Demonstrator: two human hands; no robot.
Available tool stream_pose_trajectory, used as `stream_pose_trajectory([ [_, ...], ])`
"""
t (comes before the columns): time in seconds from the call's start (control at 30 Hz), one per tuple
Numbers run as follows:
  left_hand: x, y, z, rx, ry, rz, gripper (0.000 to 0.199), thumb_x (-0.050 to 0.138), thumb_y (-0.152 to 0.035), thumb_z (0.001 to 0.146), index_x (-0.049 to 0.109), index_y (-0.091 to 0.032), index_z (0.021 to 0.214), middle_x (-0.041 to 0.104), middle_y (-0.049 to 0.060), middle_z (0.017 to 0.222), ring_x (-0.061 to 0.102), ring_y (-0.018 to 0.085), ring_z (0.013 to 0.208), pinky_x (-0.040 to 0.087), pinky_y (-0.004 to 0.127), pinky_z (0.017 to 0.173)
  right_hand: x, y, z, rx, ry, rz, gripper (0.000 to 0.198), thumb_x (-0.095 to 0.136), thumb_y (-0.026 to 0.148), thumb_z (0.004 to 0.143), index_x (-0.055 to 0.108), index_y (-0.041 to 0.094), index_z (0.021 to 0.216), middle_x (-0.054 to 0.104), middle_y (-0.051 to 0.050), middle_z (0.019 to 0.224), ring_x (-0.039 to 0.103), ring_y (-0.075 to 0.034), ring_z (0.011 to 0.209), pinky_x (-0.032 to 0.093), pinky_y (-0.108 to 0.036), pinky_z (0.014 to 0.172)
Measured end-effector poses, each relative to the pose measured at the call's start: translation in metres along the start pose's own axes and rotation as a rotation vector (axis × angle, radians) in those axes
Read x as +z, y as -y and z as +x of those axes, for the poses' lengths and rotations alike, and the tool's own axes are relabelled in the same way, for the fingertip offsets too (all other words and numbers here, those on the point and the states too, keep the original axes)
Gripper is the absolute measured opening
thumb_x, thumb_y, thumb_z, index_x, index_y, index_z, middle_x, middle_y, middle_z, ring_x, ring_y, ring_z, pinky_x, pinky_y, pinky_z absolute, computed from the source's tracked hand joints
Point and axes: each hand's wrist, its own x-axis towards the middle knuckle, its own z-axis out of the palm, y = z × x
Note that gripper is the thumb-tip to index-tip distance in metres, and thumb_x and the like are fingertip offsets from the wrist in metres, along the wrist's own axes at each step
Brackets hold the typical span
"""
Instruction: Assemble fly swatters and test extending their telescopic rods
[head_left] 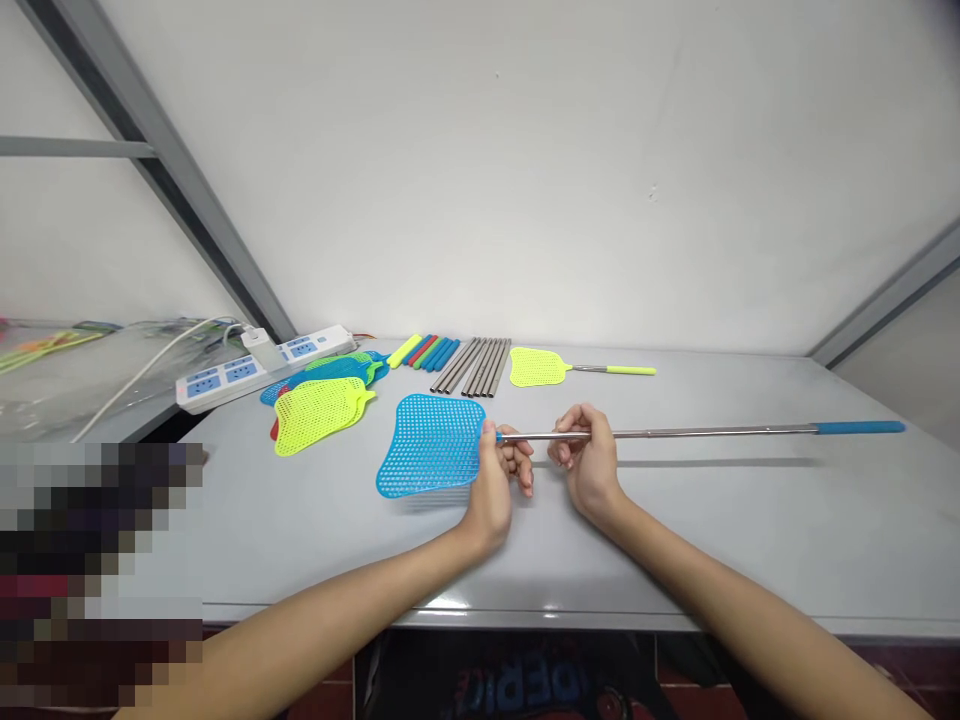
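A blue fly swatter (431,447) with a long, drawn-out metal telescopic rod is held level just above the table. My left hand (495,485) pinches it where the perforated blue head meets the rod, thumb on top. Further right along the rod, my right hand (589,455) closes its fingers around the metal. Beyond it the rod runs on to a blue handle grip (860,428) at the far right. A shadow of the rod falls on the table below.
Behind lie several metal tubes (472,368), coloured grips (426,352) and a shorter yellow fly swatter (540,367). Loose swatter heads (319,415) are stacked at left beside a white power strip (262,368). A wall rises behind the table (712,560).
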Motion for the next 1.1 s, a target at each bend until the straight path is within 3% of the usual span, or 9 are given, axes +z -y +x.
stream_pose_trajectory([
  [0.1,-0.005,-0.002,0.004,0.031,-0.020,-0.060,0.048,0.021,-0.055,0.075,0.046,-0.016,0.061,0.041,-0.003,0.039,0.039,0.009,0.036,0.032,0.020,0.040,-0.002,-0.002,0.003,0.102,0.099,-0.101,0.031,0.037,0.037,0.074,0.048,0.015,0.054,0.039,0.004,0.031,0.032,-0.006,0.029,0.024,-0.017,0.032],
  [0.2,-0.007,-0.004,0.006,-0.013,0.032,-0.095,0.053,0.019,-0.057,0.074,0.048,-0.015,0.062,0.042,-0.002,0.040,0.041,0.010,0.037,0.032,0.021,0.039,-0.004,-0.003,0.005,0.197,0.106,-0.108,0.033,0.037,0.038,0.073,0.044,0.016,0.050,0.040,0.004,0.032,0.030,-0.006,0.028,0.024,-0.017,0.031],
  [0.37,-0.004,-0.004,0.005,-0.210,0.291,-0.044,0.068,0.005,-0.063,0.070,0.052,-0.014,0.061,0.045,0.001,0.042,0.041,0.010,0.035,0.032,0.021,0.038,-0.004,0.000,0.007,0.257,0.065,-0.132,0.036,0.039,0.042,0.072,0.038,0.016,0.047,0.036,0.005,0.031,0.029,-0.005,0.027,0.023,-0.016,0.030],
  [0.47,-0.002,-0.009,-0.005,-0.195,0.464,0.143,0.067,0.006,-0.060,0.073,0.054,-0.014,0.063,0.048,0.002,0.046,0.043,0.010,0.038,0.034,0.022,0.042,-0.004,0.000,0.008,0.272,0.026,-0.162,0.034,0.045,0.044,0.069,0.041,0.016,0.050,0.039,0.005,0.035,0.030,-0.004,0.029,0.023,-0.015,0.030],
  [0.53,-0.002,-0.018,-0.014,-0.019,0.576,0.375,0.057,0.014,-0.051,0.078,0.057,-0.014,0.071,0.052,0.004,0.055,0.047,0.011,0.046,0.036,0.023,0.049,-0.005,-0.003,0.010,0.293,0.004,-0.152,0.032,0.047,0.043,0.068,0.041,0.016,0.053,0.040,0.005,0.037,0.029,-0.004,0.029,0.023,-0.016,0.029],
  [0.67,-0.004,-0.039,-0.025,0.575,0.736,0.900,0.029,0.035,-0.032,0.078,0.057,-0.014,0.078,0.057,0.006,0.070,0.050,0.015,0.069,0.038,0.028,0.069,-0.007,-0.008,0.015,0.334,0.008,-0.139,0.030,0.048,0.043,0.067,0.042,0.017,0.054,0.040,0.006,0.035,0.027,-0.004,0.027,0.021,-0.017,0.029],
  [0.77,-0.008,-0.052,-0.017,0.764,0.653,1.093,0.023,0.036,-0.024,0.079,0.056,-0.015,0.085,0.057,0.007,0.084,0.049,0.016,0.083,0.036,0.029,0.077,-0.008,-0.007,0.016,0.358,0.023,-0.128,0.028,0.047,0.041,0.067,0.043,0.017,0.055,0.040,0.005,0.035,0.029,-0.005,0.028,0.020,-0.018,0.030],
  [0.9,-0.019,-0.062,0.005,0.705,0.424,1.250,0.029,0.038,-0.028,0.080,0.045,-0.020,0.107,0.046,0.006,0.110,0.040,0.015,0.104,0.031,0.030,0.089,-0.008,-0.002,0.016,0.378,0.061,-0.073,0.025,0.045,0.037,0.069,0.042,0.017,0.055,0.040,0.005,0.037,0.030,-0.005,0.028,0.024,-0.020,0.033],
  [1.1,-0.039,-0.058,0.026,0.655,0.337,1.469,0.035,0.035,-0.033,0.081,0.040,-0.025,0.114,0.033,0.005,0.126,0.027,0.018,0.116,0.022,0.037,0.095,-0.007,0.002,0.017,0.430,0.039,-0.016,0.023,0.042,0.033,0.070,0.039,0.017,0.053,0.039,0.005,0.037,0.029,-0.005,0.028,0.026,-0.021,0.034],
])
